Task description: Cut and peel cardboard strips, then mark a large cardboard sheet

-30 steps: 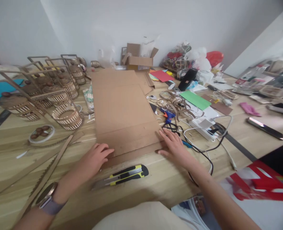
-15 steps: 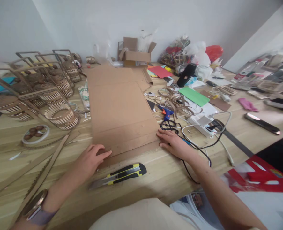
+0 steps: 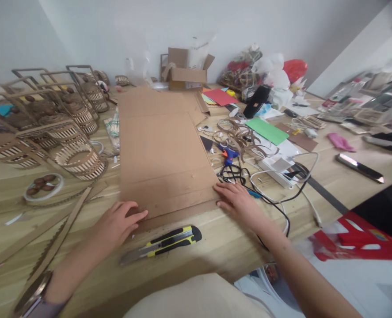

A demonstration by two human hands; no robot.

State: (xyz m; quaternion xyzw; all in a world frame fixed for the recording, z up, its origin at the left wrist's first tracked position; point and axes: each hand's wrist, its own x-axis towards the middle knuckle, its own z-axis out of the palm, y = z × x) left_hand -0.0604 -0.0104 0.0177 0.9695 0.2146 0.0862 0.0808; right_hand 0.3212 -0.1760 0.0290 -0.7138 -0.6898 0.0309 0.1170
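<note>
A large brown cardboard sheet lies flat on the wooden table, creased across its near part. My left hand rests at its near left corner, fingers stretched out over the edge. On the near right corner lies my right hand, its fingers extended on the cardboard. Neither hand holds anything. Between my hands and my body sits a yellow and black utility knife, its blade pointing left. A blue glue gun lies just right of the sheet.
Several small woven baskets with handles stand at the left. Cardboard strips lie near my left arm. Black and white cables and a power strip are on the right. Behind stands an open cardboard box; a green sheet lies right of centre.
The whole view has shifted slightly, so most things sit a little further left. Both hands stay at the cardboard's near corners; nothing has been picked up.
</note>
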